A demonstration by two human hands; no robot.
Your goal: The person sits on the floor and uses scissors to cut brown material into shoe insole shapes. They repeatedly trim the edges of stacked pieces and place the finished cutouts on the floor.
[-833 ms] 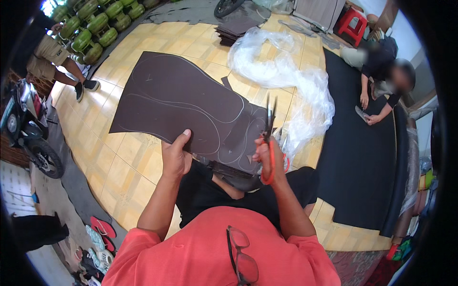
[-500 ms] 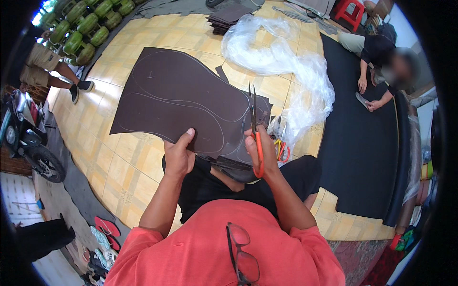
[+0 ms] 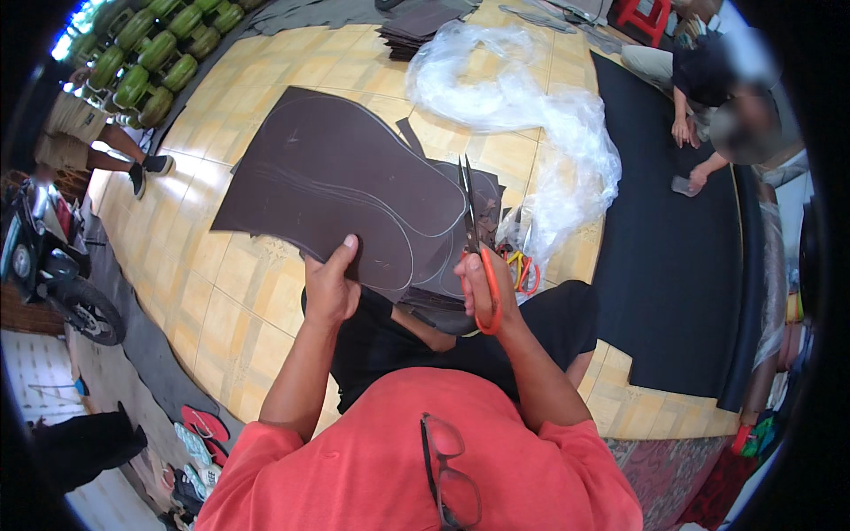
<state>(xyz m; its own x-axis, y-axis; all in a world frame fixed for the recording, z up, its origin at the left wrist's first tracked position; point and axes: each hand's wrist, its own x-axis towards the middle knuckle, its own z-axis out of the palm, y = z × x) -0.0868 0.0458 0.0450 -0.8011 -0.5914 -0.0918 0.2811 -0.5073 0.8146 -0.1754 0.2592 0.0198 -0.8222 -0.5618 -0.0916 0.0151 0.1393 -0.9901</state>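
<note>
Holding brown sheet [image 3: 328, 168] over tiled floor [image 3: 212, 305]: left hand [image 3: 332, 288] pinches near edge, thumb uppermost; right hand [image 3: 487, 283] wraps orange-handled scissors [image 3: 471, 226], blades barely parted. Sheet likely light, bendable; edge grip suits.

- Floor [image 3: 221, 341]: glossy yellow tiles with paler patches; glare [image 3: 190, 183] at left.
- Grey mat [image 3: 146, 332] along the tiles' left edge.
- Patterned carpet [image 3: 664, 469], lower right.
- Red stool [image 3: 645, 19], top right.
- Green cylinders [image 3: 158, 51] stacked upper left, bright light [image 3: 62, 44] beside them.
- Motorbike [image 3: 75, 305], far left, upright.
- Footwear [image 3: 197, 444] in a row, lower left.
- White surface [image 3: 34, 350] behind, its kind unclear.
</note>
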